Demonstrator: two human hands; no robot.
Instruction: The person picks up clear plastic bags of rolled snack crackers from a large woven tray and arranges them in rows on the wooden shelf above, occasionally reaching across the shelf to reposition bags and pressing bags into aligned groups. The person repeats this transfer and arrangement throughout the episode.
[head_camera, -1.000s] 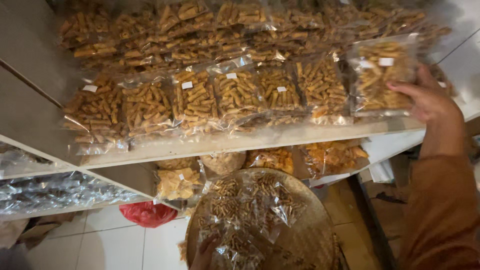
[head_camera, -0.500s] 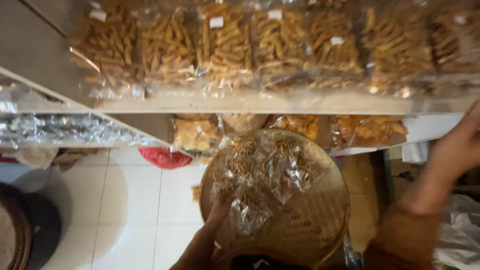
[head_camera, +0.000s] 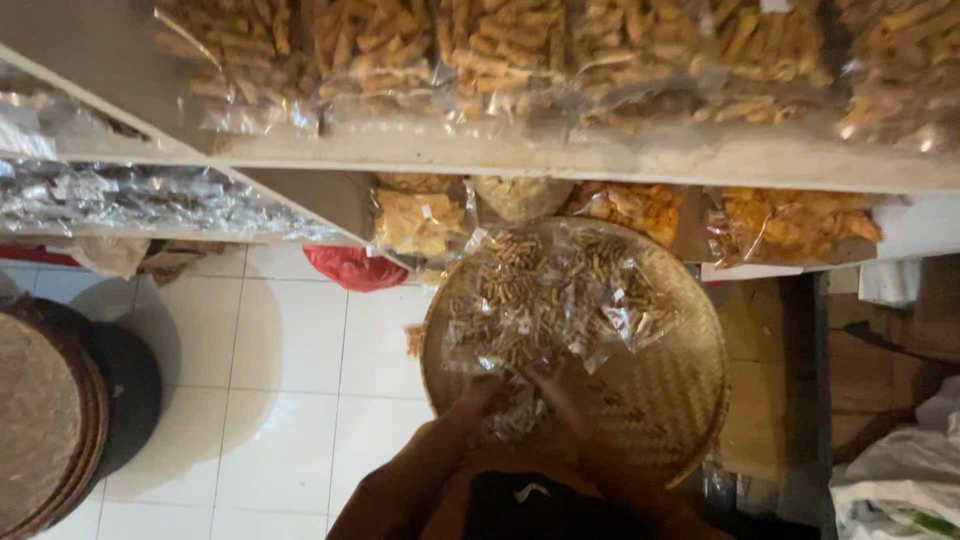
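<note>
Since half a second ago, I am seeing the right hand (head_camera: 560, 405) coming down off the upper shelf (head_camera: 560, 155) and joining the left hand (head_camera: 478, 400) at the near side of the round woven tray (head_camera: 660, 400). Both forearms are rising from the bottom edge and converging, fingers pointing forward into the heap of clear snack packets (head_camera: 545, 300). The left fingers are curling loosely onto a packet at the heap's near edge; the right fingers are blurred in motion, so I cannot tell how far they are closed or whether they are gripping anything. The heap is lying just ahead of both hands, filling the tray's far-left half. Right of the hands, bare weave is running out to the rim. Beyond the heap, the tray's far rim is sitting just under the shelf edge. Left of the hands, white floor tiles (head_camera: 290, 360) are lying open as far as a stack of dark round trays (head_camera: 50, 420).
</note>
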